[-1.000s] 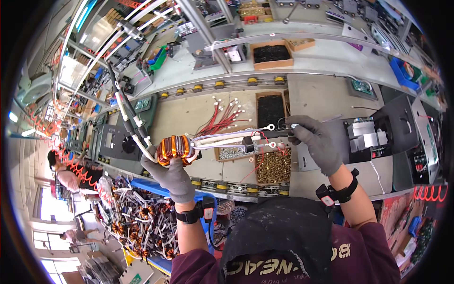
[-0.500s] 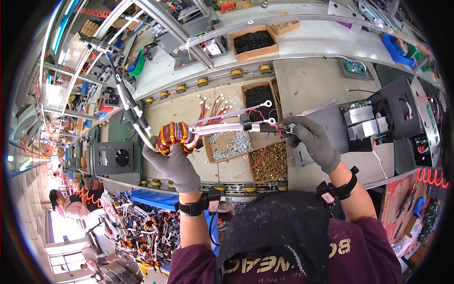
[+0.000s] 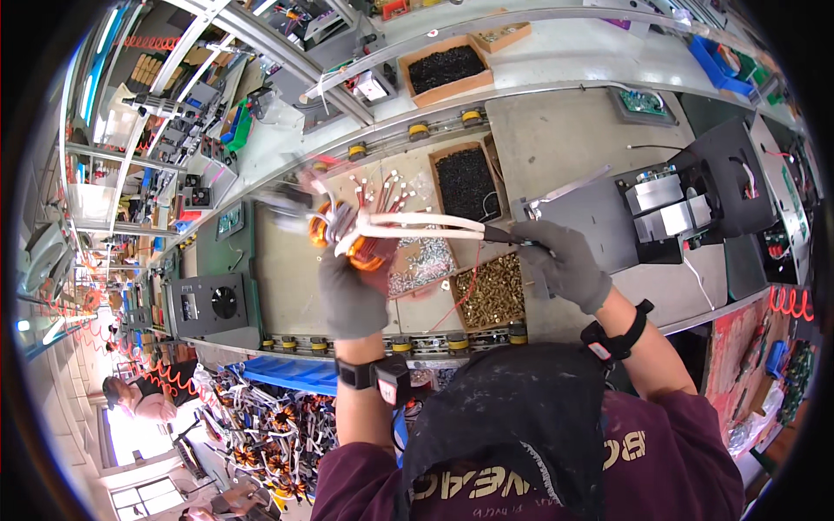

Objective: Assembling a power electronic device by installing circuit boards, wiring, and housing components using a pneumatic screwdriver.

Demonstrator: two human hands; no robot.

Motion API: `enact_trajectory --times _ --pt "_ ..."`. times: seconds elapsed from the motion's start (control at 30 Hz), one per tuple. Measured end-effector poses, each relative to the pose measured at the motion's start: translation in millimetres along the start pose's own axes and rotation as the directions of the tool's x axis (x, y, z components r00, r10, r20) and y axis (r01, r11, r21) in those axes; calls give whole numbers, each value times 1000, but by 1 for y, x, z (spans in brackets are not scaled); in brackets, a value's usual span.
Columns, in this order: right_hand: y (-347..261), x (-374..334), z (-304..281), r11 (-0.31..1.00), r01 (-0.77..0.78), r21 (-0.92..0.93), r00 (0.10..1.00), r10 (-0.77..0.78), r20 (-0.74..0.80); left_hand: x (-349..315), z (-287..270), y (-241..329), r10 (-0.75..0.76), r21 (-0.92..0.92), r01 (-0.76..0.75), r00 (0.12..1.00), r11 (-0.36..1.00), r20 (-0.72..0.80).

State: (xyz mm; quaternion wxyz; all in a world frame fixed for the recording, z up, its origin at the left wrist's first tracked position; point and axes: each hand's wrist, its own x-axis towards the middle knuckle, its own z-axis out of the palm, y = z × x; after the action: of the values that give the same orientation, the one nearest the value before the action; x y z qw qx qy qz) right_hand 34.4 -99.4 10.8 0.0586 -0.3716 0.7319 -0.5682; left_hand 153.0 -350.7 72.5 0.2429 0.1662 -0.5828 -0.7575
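My left hand [image 3: 352, 300], in a grey glove, is closed on a copper-wound ring coil [image 3: 323, 229], which is tilted and partly blurred. Thick white leads [image 3: 421, 226] run from the coil to the right. My right hand [image 3: 566, 265], gloved too, grips their black-sleeved end [image 3: 497, 235]; the very tip is hidden by the fingers. Other leads on the coil's far left side are smeared by motion. Beneath the coil and leads lie silver screws [image 3: 427, 265], partly covered, and a box of brass fasteners [image 3: 491, 291].
A box of black fasteners [image 3: 469, 184] stands beyond the leads, beside thin wires with white connectors [image 3: 395, 193]. On the right sits an open black housing [image 3: 599, 217] with silver blocks [image 3: 669, 217]. A fan unit [image 3: 208, 300] is at left; more coils [image 3: 278, 421] fill a bin below.
The coil has turned over in my left hand, and its left-hand leads have swung into a blur. My right hand has shifted slightly left, and the metal lug at its fingertips no longer shows.
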Motion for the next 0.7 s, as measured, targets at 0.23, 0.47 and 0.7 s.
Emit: enact_trajectory --times 0.23,0.47,0.7 --pt "97 -66 -15 904 -278 -324 959 281 -38 38 75 -70 36 137 -46 997 990 70" --pt "138 -130 7 846 -367 -387 909 415 45 49 120 -138 20 515 -156 965 843 261" --pt "115 -197 -43 858 -356 -370 835 470 286 -11 95 -154 -212 554 2 925 833 315"
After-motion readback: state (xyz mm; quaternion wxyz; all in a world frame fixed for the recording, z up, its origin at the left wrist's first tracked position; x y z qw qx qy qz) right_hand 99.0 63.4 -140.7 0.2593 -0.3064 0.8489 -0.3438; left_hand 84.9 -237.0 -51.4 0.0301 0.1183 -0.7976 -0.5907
